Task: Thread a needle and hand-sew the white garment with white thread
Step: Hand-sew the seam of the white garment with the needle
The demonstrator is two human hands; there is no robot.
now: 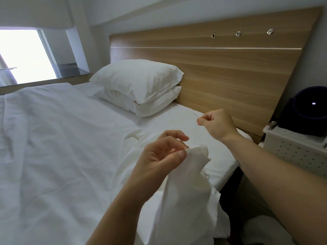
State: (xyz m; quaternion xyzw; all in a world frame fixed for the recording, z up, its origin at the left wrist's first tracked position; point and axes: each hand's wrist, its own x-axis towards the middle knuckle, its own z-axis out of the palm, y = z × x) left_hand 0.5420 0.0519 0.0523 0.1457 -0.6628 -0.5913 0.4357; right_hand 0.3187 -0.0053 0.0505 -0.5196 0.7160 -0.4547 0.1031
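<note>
1. Handling the white garment [187, 191]: this is soft, light, limp cloth with no stiffness of its own.
   - It hangs from the left hand [159, 156] at the near edge of the bed [53, 138] and is bunched at the top.
   - The left grip pinches a fold at the top of the bunch between thumb and fingers. The other fingers curl loosely above it.
   - Take hold close to the stitch line. Unsupported cloth will likely sag and fold away from the needle point.

2. Needle [196, 115]: thin, rigid, smooth metal, judged slippery and easy to drop. It would be hard to find on white bedding.
   - It is raised above the bed, well apart from the garment, with its point up and away.
   - The right hand [216, 123] grip pinches its lower end between thumb and forefinger tips.
   - Hold it firmly near the eye end, fingertips clear of the point.

3. White thread: it cannot be made out against the white bedding, so whether the needle is threaded cannot be told.
   - It is judged very light, limp and prone to tangling.
   - Draw it with steady, gentle tension.
</note>
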